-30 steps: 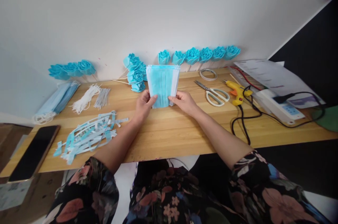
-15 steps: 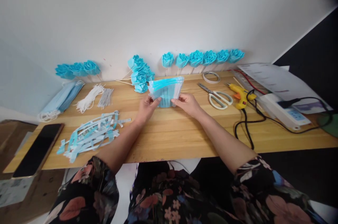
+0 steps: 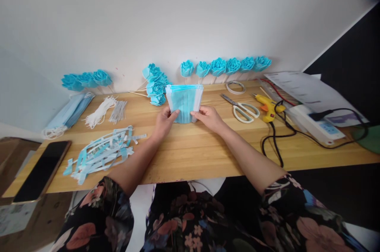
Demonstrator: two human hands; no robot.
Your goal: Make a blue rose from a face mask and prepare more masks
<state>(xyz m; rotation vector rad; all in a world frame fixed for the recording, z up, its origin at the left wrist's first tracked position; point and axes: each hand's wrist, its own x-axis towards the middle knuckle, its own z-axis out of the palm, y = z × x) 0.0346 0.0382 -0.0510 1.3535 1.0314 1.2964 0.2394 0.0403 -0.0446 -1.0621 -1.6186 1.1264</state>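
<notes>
Between my two hands a stack of blue face masks [image 3: 184,103] stands on edge just above the wooden table, its pleats running up and down and no ear loops showing. My left hand [image 3: 166,122] pinches its lower left corner, thumb on the near face and fingers behind. At the lower right corner my right hand [image 3: 209,119] grips it the same way. Behind and to the left, a pile of blue paper-like flowers [image 3: 156,84] lies on thin sticks. Scissors with white handles [image 3: 242,110] rest to the right of my right hand.
Cut mask strips [image 3: 103,151], white cords [image 3: 101,112], thin grey strips [image 3: 118,111], whole masks [image 3: 69,111] and a phone [image 3: 43,170] lie left. More blue flowers [image 3: 219,66] lean on the wall. A tape roll [image 3: 236,87], yellow glue gun [image 3: 269,107] and power strip [image 3: 322,125] are right.
The mask stack has tilted more upright, so more of its near face shows and less of its top edges. Both hands keep their hold; the whole view has shifted slightly.
</notes>
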